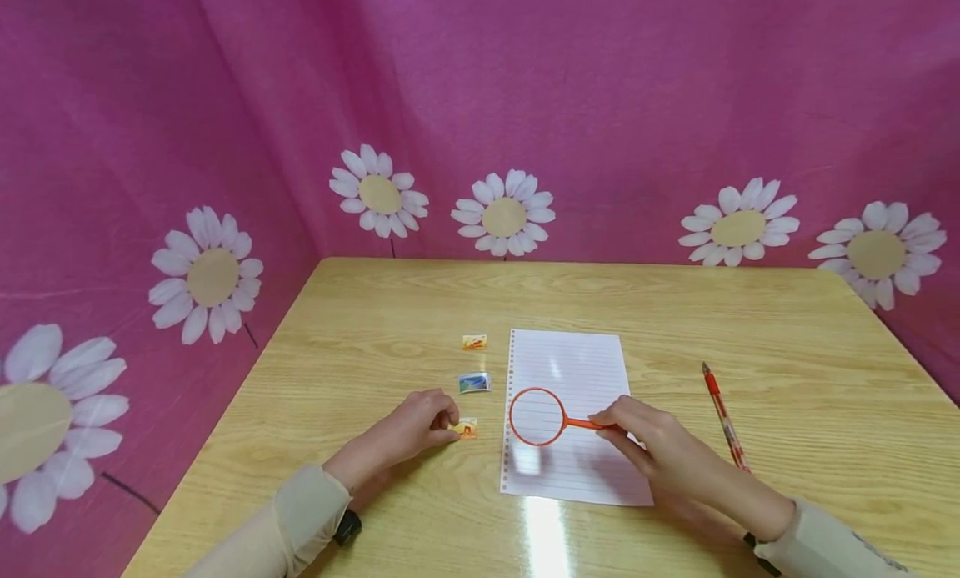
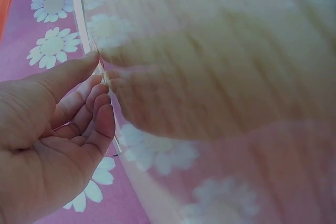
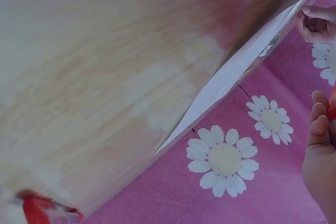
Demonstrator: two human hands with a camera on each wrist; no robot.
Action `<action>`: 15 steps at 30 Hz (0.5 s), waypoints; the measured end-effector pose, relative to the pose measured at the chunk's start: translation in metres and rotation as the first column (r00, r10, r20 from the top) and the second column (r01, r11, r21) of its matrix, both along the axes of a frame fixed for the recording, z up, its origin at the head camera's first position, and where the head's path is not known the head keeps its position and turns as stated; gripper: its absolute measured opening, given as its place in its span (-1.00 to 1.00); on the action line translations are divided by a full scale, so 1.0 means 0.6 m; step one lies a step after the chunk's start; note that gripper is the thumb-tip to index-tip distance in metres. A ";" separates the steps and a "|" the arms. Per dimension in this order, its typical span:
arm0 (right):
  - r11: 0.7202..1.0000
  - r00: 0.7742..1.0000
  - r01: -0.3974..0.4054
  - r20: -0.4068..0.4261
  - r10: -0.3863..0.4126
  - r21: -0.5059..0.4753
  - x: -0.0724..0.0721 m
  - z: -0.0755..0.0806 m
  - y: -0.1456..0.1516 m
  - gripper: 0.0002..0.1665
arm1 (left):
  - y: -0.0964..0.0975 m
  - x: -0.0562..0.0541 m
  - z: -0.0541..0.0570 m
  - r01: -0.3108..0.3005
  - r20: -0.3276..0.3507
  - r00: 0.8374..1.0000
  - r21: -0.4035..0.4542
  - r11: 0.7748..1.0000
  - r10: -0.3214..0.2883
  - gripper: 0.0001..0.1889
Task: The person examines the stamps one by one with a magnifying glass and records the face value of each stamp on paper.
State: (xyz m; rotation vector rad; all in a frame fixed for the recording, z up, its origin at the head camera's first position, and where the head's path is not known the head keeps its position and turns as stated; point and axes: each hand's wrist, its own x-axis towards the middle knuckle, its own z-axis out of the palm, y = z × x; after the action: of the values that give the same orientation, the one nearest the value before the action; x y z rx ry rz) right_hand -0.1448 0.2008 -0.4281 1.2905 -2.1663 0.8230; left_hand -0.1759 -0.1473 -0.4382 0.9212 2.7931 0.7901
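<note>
My left hand (image 1: 423, 424) is low at the table, thumb and fingertips pinching the left edge of a small yellow-orange postage stamp (image 1: 468, 429). Farther back in the same column lie a blue-green stamp (image 1: 474, 383) and another yellow stamp (image 1: 474, 343). In the left wrist view the thumb and fingers of the left hand (image 2: 68, 124) meet right at the tabletop. The right hand (image 1: 652, 440) grips the handle of an orange-red magnifying glass (image 1: 576, 423). Its round lens overlaps the left part of a lined paper sheet (image 1: 577, 357) in the head view.
A red pen (image 1: 723, 415) lies to the right of the sheet, partly behind the right forearm. The glossy wooden table (image 1: 375, 311) reflects light near its front. A magenta curtain (image 1: 600, 103) with white daisies hangs behind and on the left.
</note>
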 end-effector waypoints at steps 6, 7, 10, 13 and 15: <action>0.999 0.999 0.030 0.034 -0.031 0.023 0.004 0.003 0.009 -0.79 | 0.000 0.000 -0.001 0.005 -0.009 1.000 0.004 1.000 -0.005 -0.85; 0.999 0.999 0.034 0.037 -0.035 0.025 0.005 0.003 0.010 -0.79 | -0.001 0.000 -0.001 0.007 -0.013 1.000 0.006 1.000 -0.007 -0.85; 0.999 0.999 0.035 0.033 -0.035 0.024 0.005 0.002 0.015 -0.83 | -0.001 0.000 -0.001 0.009 -0.018 1.000 0.010 1.000 -0.009 -0.85; 0.999 0.999 0.039 0.027 -0.039 0.022 0.005 0.003 0.018 -0.74 | -0.001 0.000 -0.001 0.012 -0.029 1.000 0.011 1.000 -0.012 -0.85; 0.999 0.999 0.039 0.021 -0.039 0.017 0.005 0.003 0.020 -0.71 | 0.000 0.000 -0.001 0.010 -0.032 0.999 0.008 1.000 -0.010 -0.84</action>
State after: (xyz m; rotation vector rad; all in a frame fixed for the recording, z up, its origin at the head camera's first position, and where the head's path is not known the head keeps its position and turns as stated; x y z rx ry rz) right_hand -0.1417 0.2128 -0.4260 1.2489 -2.2125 0.8077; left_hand -0.1757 -0.1473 -0.4388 0.9565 2.8119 0.7926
